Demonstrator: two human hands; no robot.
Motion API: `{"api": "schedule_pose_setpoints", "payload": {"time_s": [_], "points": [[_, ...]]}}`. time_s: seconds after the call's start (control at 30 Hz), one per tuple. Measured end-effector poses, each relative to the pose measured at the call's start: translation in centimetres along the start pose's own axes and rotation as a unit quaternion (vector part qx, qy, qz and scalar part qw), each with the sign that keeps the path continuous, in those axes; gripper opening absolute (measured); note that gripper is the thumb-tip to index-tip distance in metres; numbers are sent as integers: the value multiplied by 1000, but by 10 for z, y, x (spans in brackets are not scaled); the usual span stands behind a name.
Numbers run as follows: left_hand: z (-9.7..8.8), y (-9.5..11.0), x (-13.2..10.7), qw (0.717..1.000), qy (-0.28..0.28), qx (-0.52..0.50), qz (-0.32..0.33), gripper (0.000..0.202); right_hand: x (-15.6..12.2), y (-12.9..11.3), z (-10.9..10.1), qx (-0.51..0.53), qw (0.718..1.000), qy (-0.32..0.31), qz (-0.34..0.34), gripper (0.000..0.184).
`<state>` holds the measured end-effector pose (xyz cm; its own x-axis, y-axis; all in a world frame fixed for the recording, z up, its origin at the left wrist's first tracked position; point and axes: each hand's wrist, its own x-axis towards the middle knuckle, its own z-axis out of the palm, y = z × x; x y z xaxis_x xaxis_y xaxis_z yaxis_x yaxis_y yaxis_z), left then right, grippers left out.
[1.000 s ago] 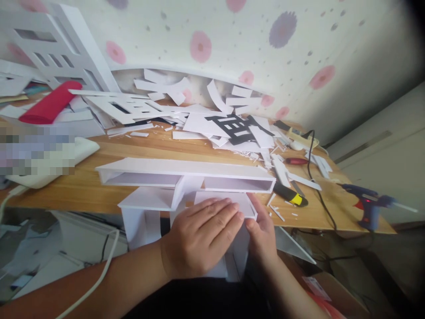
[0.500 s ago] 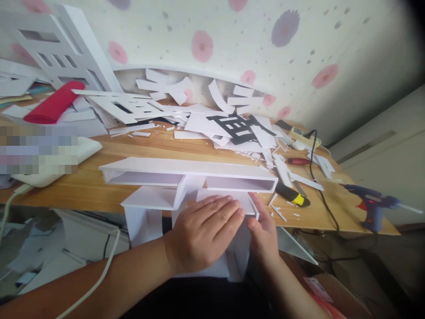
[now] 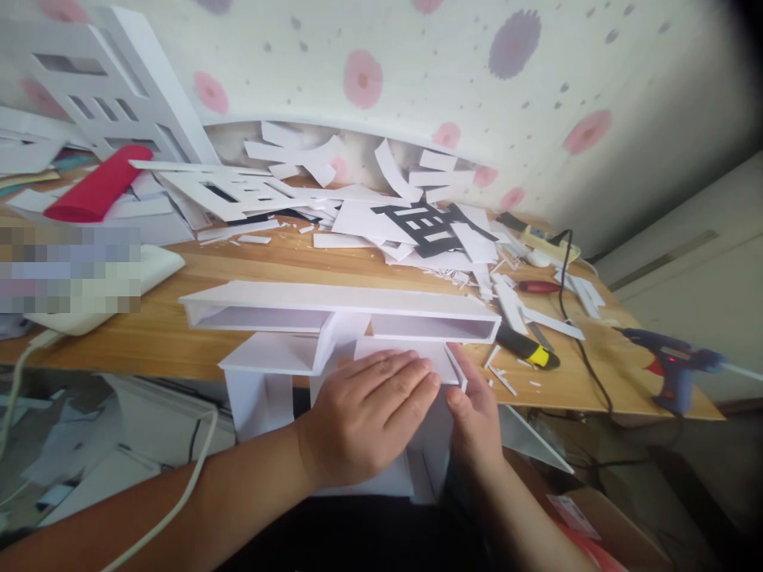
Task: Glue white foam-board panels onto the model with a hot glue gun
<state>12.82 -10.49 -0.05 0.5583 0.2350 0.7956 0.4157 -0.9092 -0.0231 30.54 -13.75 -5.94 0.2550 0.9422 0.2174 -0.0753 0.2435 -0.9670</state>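
A white foam-board model [image 3: 339,299] stands at the table's front edge, close to my body. It has a long hollow top piece with two open slots and boxed parts below. My left hand [image 3: 369,421] lies across the model's right-hand panel, fingers stretched out side by side and pressed flat on it. Around the right edge of that same part, my right hand [image 3: 475,413] holds on, its thumb against the front corner and its fingers behind the side wall. My left hand hides much of the model's lower middle.
Beyond the model, white board scraps [image 3: 358,218] and black cut-out lettering [image 3: 420,230] cover the wooden table [image 3: 143,342]. A yellow-black utility knife [image 3: 530,349], a red-handled tool [image 3: 538,287] and a glue gun [image 3: 673,365] lie on the right. A red roll [image 3: 98,184] lies left.
Both hands keep the same hold on the model. The view has shifted very slightly; nothing else visibly moves.
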Motion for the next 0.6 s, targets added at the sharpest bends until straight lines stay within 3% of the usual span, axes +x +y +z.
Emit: {"api": "schedule_pose_setpoints", "payload": {"time_s": [0.4,0.6], "points": [[3,0,0,1000,17,-21,-11,17,-7,11,3,7,998,43,43,81],[5,-2,-2,999,17,-34,-4,17,-1,-2,8,36,998,14,46,73]]}}
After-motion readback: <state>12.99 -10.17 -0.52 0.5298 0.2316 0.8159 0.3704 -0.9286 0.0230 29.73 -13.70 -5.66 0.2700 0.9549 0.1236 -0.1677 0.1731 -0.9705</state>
